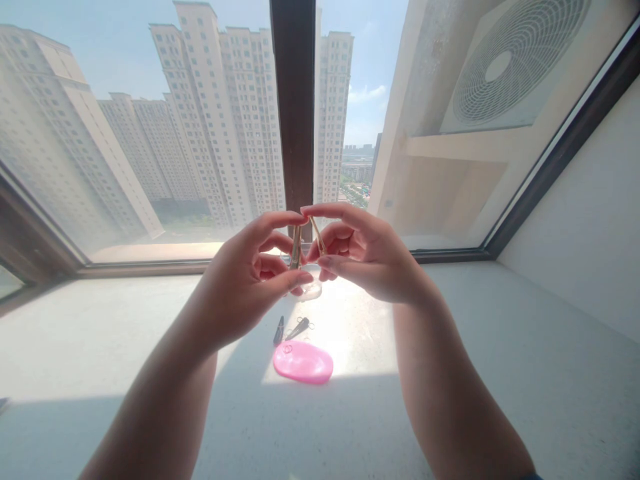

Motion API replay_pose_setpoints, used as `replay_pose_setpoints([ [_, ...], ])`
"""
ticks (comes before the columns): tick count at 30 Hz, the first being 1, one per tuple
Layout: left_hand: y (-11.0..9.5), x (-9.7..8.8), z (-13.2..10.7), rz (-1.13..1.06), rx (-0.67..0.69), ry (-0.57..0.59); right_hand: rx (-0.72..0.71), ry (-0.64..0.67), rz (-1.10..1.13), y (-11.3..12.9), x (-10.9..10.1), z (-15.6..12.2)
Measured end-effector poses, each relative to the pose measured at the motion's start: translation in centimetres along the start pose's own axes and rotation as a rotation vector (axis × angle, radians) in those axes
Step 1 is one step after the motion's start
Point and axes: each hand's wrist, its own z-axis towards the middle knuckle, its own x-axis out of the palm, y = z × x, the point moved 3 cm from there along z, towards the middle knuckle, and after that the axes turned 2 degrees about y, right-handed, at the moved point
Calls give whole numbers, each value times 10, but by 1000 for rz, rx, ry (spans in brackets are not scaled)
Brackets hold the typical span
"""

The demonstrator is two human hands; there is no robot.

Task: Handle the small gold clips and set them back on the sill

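Outside, pale high-rise towers [215,120] beneath a blue sky [120,40], with an air-conditioner outdoor unit [500,67] at upper right and a dark window mullion [295,100] straight down the middle. Both hands raised over a pale windowsill [255,427], close together. Left hand [240,277] narrowed, with a gold-coloured hair clip [296,248] upright between index finger and thumb, other fingers curled behind. Right hand [373,257] likewise narrowed, with a slimmer gold-coloured strip [318,236] slanting between index finger and thumb; impossible to tell whether joined to the clip or separate. Index fingertips touching, or nearly so, at the top. Below the fingers, partly hidden, a translucent dish [311,291] on the windowsill. Nearer, two black snap hair clips [299,328] side by side, just behind a glossy pink oval plate [307,365]; small thin rings [287,348] at the plate's far left and more around the black clips. Bright sunlight across the middle of the windowsill, shade at the near side, plain white wall [590,200] at far right.
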Motion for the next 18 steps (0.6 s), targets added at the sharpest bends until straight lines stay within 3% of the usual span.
replay_pose_setpoints([
  [18, 0, -1, 1, -169, 22, 32, -27, -23, -22, -1, -2, -1],
])
